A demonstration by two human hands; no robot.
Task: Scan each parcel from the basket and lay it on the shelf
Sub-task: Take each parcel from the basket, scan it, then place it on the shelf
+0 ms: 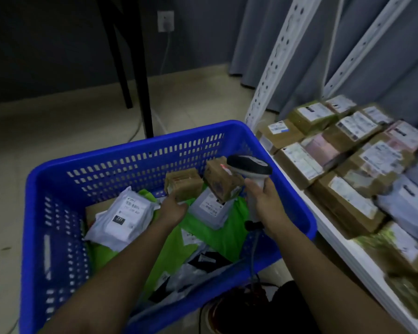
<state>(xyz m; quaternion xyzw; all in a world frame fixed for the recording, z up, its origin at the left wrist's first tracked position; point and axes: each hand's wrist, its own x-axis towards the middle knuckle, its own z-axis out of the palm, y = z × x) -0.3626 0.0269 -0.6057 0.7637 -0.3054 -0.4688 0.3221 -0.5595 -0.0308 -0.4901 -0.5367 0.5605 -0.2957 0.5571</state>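
Filling the lower left and centre of the frame, the blue basket (58, 213) sits on the floor, loaded with green bags, white mailers and small brown boxes. To its right, along the right edge of the frame, the white shelf (323, 227) carries rows of labelled brown parcels (348, 206) packed close together. Near the centre, your left hand (173, 208) reaches into the basket, its fingers curled round the lower edge of a small brown box (182, 183). Just right of that, a second brown box (219, 180) stands tilted with a red glow on its top. Your right hand (267, 201) has its grip closed round the handle of the white scanner (250, 167), whose dark head points at that tilted box.
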